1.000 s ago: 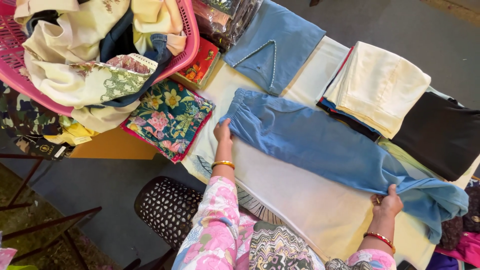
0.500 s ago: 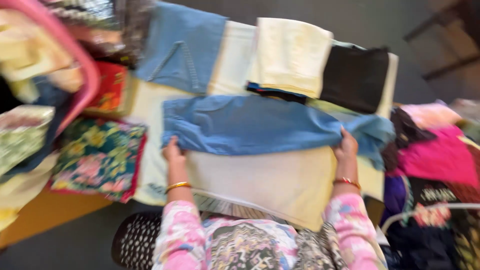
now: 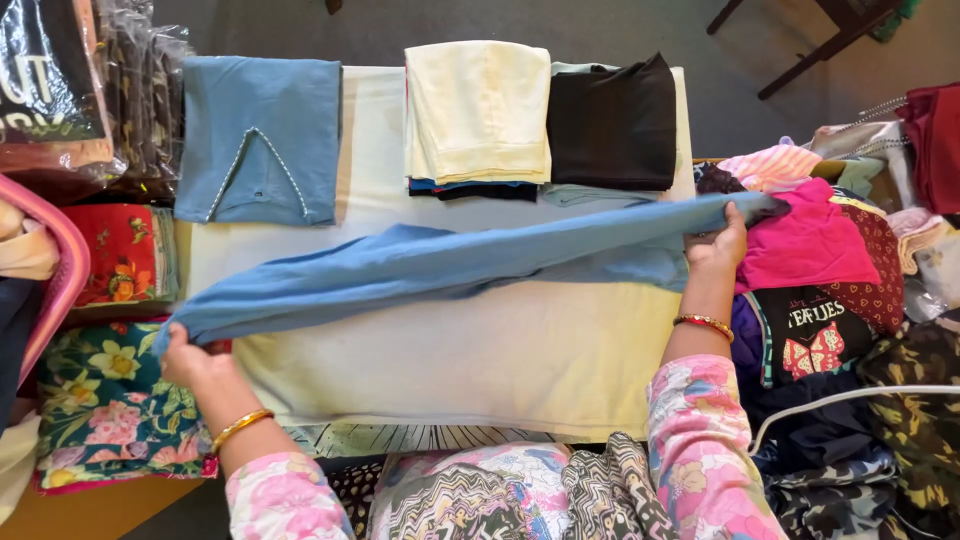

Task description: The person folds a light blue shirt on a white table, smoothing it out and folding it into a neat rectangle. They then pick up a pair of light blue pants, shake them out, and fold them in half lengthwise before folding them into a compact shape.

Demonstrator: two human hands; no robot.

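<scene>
A long blue garment (image 3: 440, 265) is stretched above a cream cloth-covered table (image 3: 470, 360), running from lower left to upper right. My left hand (image 3: 188, 362) grips its left end near the table's left edge. My right hand (image 3: 718, 248) grips its right end by the table's right edge. Both wrists wear bangles, and my sleeves are pink and floral.
At the back of the table lie a folded blue garment (image 3: 258, 138), a cream folded stack (image 3: 478, 110) and a black folded garment (image 3: 610, 122). Floral fabrics (image 3: 105, 405) and a pink basket (image 3: 60, 290) are on the left. A heap of mixed clothes (image 3: 830, 300) is on the right.
The blue garment has been pulled out longer and lifted between my hands. My left hand moved down and left, my right hand went out to the right edge. The camera view shifted.
</scene>
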